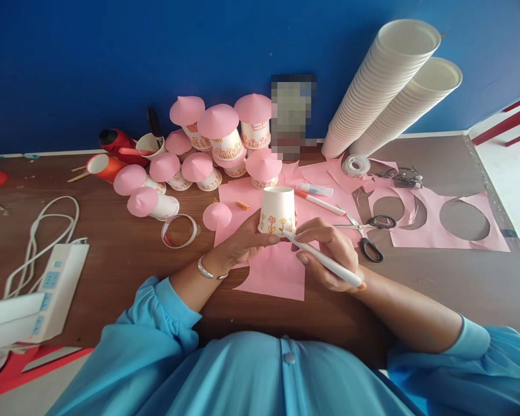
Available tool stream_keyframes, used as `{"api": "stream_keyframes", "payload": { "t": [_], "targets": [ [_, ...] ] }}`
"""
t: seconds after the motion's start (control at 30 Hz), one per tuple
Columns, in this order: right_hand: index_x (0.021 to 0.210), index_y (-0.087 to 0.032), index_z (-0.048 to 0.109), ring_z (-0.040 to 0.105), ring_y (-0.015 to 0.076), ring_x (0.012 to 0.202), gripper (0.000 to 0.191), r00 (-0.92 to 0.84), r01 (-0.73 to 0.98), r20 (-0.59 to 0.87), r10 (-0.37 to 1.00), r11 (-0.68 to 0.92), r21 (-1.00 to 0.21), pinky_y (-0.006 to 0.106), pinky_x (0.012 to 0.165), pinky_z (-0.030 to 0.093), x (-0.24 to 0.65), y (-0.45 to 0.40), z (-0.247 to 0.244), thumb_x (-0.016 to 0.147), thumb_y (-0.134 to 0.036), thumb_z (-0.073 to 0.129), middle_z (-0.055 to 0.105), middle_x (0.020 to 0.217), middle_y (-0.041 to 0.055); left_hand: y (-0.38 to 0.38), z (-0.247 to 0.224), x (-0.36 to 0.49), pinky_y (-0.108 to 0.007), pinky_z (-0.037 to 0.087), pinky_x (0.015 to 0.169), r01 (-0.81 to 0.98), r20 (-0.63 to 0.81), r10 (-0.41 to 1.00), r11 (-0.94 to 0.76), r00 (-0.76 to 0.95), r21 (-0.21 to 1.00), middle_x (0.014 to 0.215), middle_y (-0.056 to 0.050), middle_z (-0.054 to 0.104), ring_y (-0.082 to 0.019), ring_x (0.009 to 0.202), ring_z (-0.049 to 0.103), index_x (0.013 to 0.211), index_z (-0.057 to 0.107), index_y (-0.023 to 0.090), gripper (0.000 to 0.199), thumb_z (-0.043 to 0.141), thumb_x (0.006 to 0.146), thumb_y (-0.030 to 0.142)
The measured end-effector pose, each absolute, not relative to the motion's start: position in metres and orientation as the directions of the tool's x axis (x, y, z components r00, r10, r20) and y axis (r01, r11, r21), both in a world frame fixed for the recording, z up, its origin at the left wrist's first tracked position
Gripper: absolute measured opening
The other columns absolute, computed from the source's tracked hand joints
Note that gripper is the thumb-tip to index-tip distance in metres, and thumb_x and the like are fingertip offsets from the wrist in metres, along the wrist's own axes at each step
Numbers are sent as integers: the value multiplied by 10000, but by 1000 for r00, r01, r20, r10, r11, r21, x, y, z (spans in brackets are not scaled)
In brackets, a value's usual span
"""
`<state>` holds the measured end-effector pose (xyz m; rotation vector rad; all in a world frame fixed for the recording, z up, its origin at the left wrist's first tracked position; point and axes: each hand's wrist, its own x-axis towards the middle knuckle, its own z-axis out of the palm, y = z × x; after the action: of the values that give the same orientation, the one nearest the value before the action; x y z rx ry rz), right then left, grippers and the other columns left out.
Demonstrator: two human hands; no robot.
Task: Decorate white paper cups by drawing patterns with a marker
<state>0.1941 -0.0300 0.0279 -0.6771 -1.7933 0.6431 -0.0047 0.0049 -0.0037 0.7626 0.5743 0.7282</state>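
Note:
My left hand point(249, 240) is closed around an upside-down white paper cup point(278, 205), held above the pink paper point(281, 277). Orange flowers with stems and leaves run along the cup's lower band. In my right hand point(331, 254) is a white marker point(329, 264) with an orange end, its tip at the cup's bottom edge. Behind the cup stand several finished-looking paper cups with pink cone roofs point(218, 122) and similar drawn flowers. A loose pink paper cone point(217, 218) lies left of my left hand, near a small orange marker cap point(243, 205).
Scissors point(366, 228), another marker point(323, 205) and a glue tube point(315, 189) lie to the right. Tall stacks of paper cups point(383, 81) lean on the blue wall beside a tape roll point(356, 166). A power strip point(63, 289) with cables sits left; a tape ring point(179, 232) is nearer.

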Motion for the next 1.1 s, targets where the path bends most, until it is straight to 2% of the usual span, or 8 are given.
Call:
{"api": "stream_keyframes", "payload": {
  "t": [0.17, 0.33, 1.1],
  "targets": [
    [1041, -212, 587, 676, 178, 682, 202, -282, 256, 687, 670, 743, -619, 289, 543, 557, 196, -28, 32, 865, -116, 600, 668, 789, 35, 5, -9, -7, -439, 538, 990, -388, -224, 781, 510, 583, 768, 1066, -83, 759, -290, 1120, 693, 1138, 694, 208, 486, 864, 683, 231],
    [1025, -196, 576, 691, 163, 665, 190, -314, 278, 708, 632, 774, -568, 258, 540, 555, 196, -27, 32, 860, -104, 596, 674, 791, 46, 5, -15, -8, -420, 533, 1000, -388, -214, 773, 512, 597, 766, 1074, -79, 755, -279, 1133, 687, 1142, 696, 202, 459, 845, 707, 214],
    [1033, -202, 578, 680, 174, 670, 210, -297, 343, 672, 679, 732, -588, 276, 554, 542, 198, -28, 30, 856, -90, 587, 651, 784, 37, 6, -14, -10, -407, 542, 977, -374, -198, 755, 512, 625, 773, 1150, -87, 737, -279, 1163, 672, 1206, 671, 203, 491, 826, 742, 250]
  ]
}}
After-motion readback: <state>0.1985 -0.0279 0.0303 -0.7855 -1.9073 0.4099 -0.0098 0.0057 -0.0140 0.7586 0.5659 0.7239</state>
